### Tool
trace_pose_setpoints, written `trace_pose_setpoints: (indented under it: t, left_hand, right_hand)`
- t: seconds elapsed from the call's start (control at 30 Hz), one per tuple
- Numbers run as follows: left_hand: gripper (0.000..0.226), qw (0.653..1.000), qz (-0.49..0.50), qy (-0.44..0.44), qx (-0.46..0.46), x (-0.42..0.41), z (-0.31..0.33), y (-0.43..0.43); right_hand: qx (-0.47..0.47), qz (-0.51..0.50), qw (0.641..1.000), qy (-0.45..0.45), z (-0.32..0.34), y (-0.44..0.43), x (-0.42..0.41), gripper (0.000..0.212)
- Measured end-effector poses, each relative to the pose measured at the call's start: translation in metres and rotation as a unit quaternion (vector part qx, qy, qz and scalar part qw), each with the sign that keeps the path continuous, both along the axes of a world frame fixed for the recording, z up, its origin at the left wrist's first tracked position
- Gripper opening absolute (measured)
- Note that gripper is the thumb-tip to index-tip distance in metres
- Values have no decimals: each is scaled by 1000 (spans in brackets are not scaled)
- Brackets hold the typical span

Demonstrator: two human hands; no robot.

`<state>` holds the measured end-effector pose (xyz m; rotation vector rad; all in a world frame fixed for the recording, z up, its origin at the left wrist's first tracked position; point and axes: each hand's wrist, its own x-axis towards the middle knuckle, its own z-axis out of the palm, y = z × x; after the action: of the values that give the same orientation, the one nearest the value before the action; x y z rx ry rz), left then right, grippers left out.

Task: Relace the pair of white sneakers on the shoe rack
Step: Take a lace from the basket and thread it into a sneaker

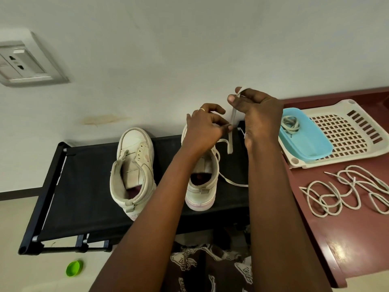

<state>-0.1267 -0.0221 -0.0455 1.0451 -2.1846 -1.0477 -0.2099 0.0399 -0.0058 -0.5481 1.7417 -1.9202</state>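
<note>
Two white high-top sneakers stand on the black fabric shoe rack [88, 186], toes toward the wall. The left sneaker [133, 169] has no lace. The right sneaker [203, 184] is partly hidden by my left arm. My left hand [203, 131] hovers over its front and pinches a flat white lace [231, 135]. My right hand [259, 116] holds the same lace higher up, looped over the fingers. A loose end of this lace trails across the rack to the right of the shoe.
A maroon table [341, 239] stands to the right with a coiled round lace [345, 192] on it. Behind lies a white perforated tray [355, 127] holding a blue tub [309, 142] with another lace inside. A green cap [74, 268] lies on the floor. A wall socket [23, 64] is at left.
</note>
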Motion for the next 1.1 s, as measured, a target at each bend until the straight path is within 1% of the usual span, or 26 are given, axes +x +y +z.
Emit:
trace_pose_setpoints:
  t: [0.07,0.17,0.2,0.27,0.3,0.37,0.5,0.6,0.7,0.73,0.8,0.87,0.9,0.97,1.03,1.07,1.1]
  left_hand:
    - [15,998,-24,-59,-16,1,-6,-2]
    - [18,986,-71,-154,1,2,-19,-4]
    - [20,976,-81,-202,-11,1,-22,-5]
    - [24,946,-103,-302,-55,-1,-26,-5]
    - [25,933,-109,-335,-70,-2,-27,-5]
    - [27,922,-107,-365,-75,-3,-27,-4]
    - [29,916,-102,-378,-82,-4,-28,0]
    - [32,914,-108,-381,-83,-3,-29,0]
    - [30,913,-127,-380,-78,-2,-28,-2]
    - [27,919,-139,-361,-73,0,-26,-3]
    - [25,953,-141,-267,-28,8,-19,-7]
    - [29,979,-97,-176,32,22,-7,-14]
    - [29,985,-63,-159,37,30,-1,-19]
    - [24,984,0,-174,34,47,6,-31]
    - [20,975,24,-210,72,60,11,-39]
    - [26,968,18,-228,98,64,13,-40]
    - [37,962,5,-247,116,66,15,-39]
  right_hand:
    - [-19,-6,1000,-4,2,1,-1,26]
    - [-48,-19,999,-5,6,3,-6,26]
    - [-54,-24,998,-3,7,3,-8,27]
    - [-62,-33,998,-2,11,6,-12,30]
    - [-68,-38,997,-2,13,8,-13,31]
    - [-82,-45,996,4,19,12,-16,28]
    - [-102,-64,992,25,32,19,-18,21]
    - [-138,-68,988,11,41,22,-19,13]
    - [-156,-69,985,30,46,22,-21,13]
    - [-160,-64,984,39,47,21,-22,13]
    - [-159,-51,984,62,45,20,-22,13]
    - [-133,-31,986,95,40,17,-22,13]
    - [-107,-24,987,121,37,15,-21,12]
    - [-50,-12,983,175,29,9,-20,11]
    - [-10,7,981,196,21,3,-18,7]
    - [9,23,979,201,18,1,-16,6]
    - [31,40,977,209,14,-1,-14,8]
